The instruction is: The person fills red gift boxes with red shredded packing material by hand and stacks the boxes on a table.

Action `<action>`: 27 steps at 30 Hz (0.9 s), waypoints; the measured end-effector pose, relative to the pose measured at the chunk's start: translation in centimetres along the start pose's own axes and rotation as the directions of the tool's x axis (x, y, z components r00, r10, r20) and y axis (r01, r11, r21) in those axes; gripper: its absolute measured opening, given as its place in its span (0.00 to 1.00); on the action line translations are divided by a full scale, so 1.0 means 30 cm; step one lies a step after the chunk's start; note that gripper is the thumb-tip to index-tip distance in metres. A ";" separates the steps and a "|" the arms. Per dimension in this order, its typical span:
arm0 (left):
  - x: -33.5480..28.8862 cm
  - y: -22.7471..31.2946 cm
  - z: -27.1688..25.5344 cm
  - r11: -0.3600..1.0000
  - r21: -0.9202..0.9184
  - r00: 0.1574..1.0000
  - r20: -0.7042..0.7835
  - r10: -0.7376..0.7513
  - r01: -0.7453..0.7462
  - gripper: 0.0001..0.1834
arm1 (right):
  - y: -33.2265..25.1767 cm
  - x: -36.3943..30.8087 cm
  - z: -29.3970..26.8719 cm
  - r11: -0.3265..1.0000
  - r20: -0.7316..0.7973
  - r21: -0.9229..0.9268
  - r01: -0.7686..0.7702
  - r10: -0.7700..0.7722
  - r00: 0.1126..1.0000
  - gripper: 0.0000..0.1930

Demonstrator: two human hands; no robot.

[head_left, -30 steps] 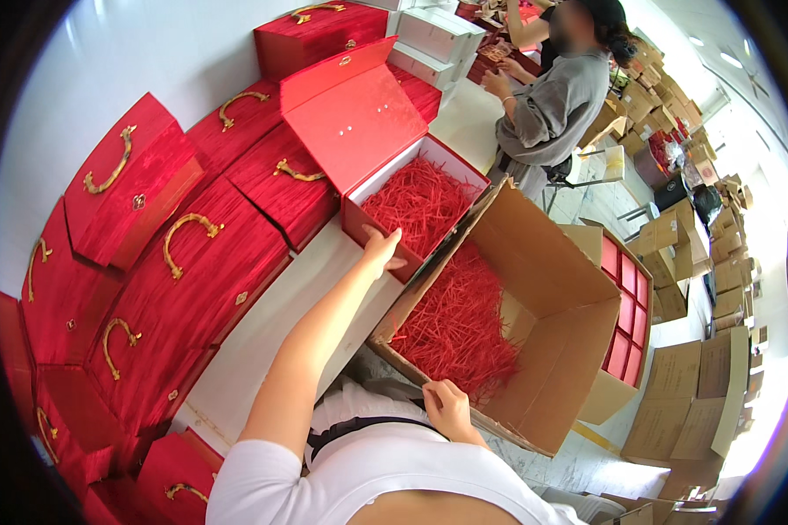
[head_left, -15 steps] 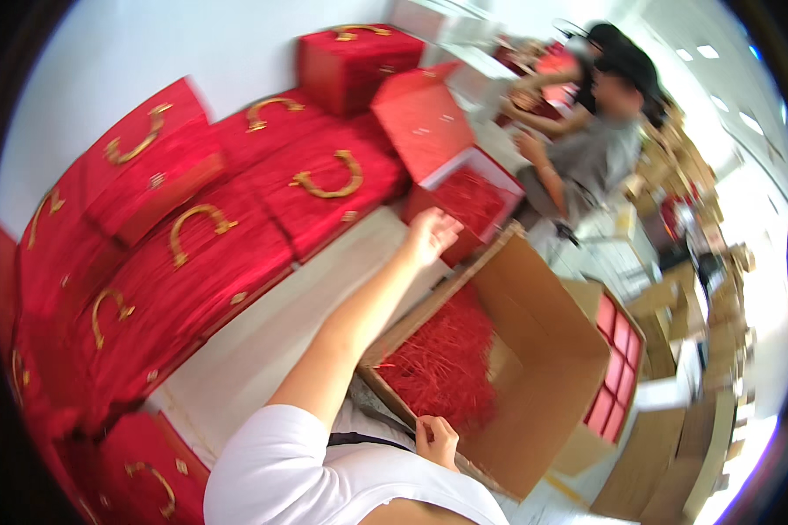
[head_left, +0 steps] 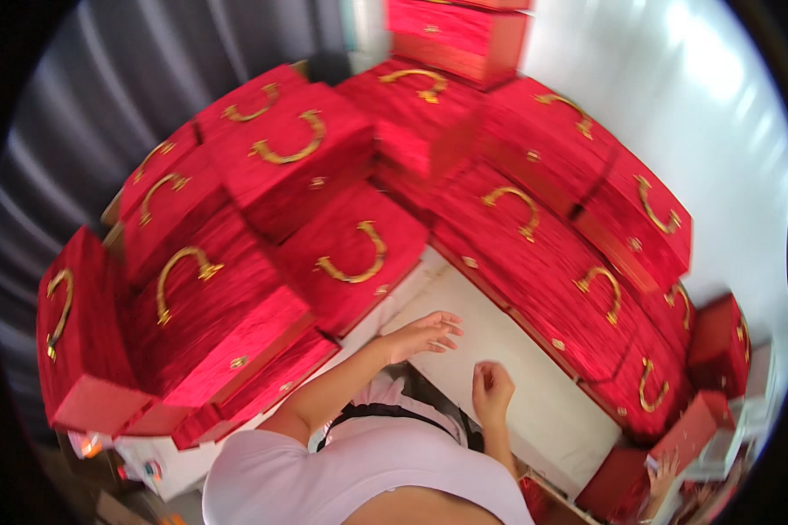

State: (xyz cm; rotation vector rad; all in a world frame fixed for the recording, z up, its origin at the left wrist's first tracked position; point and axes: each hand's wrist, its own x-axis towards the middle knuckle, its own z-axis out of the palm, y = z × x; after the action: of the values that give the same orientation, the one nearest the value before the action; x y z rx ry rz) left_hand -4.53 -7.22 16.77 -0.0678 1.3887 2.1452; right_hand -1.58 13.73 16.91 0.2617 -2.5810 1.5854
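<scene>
My left hand (head_left: 424, 338) is held over the pale tabletop (head_left: 477, 328), palm inward, with its fingers stretched out and nothing in them. To its right, my right hand (head_left: 493, 389) is raised with the fingers curled in; nothing shows in it. Neither hand touches a box. Closest to my left hand is a red velvet box (head_left: 350, 254) with a curved gold handle and a small gold clasp. More such red boxes (head_left: 534, 254) line the far right side of the tabletop.
Stacked red boxes (head_left: 210, 289) fill the left, in front of a dark curtain (head_left: 201, 44). A white wall (head_left: 665, 105) rises at right. At the lower right are an opened red box (head_left: 696, 429) and another person's hand (head_left: 664, 472). The rim of a cardboard box (head_left: 547, 494) shows below.
My view has swung left, toward the stacked boxes. My left hand has left the opened red box with shreds; my right hand has come away from the cardboard box's edge.
</scene>
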 end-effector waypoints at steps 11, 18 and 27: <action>-0.371 -0.031 -0.156 0.958 -0.009 0.926 -0.259 0.274 -0.286 0.21 | -0.349 0.916 0.489 0.825 0.376 0.509 -0.245 0.042 0.926 0.29; -0.480 -0.064 -0.189 0.955 0.091 0.924 -0.242 0.296 -0.282 0.22 | -0.420 1.189 0.615 0.876 0.027 0.466 -0.122 0.124 0.992 0.26; -1.010 0.099 0.035 0.304 0.778 -0.060 -0.400 0.914 -0.550 0.10 | -0.640 0.575 0.816 0.881 0.697 0.473 -0.011 -0.367 0.616 0.06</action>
State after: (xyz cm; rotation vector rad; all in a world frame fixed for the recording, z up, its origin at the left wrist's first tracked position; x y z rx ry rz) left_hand 19.51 -20.46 30.02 -0.2305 3.1197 2.7748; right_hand -14.59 -18.21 25.65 1.5284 -2.4643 2.3226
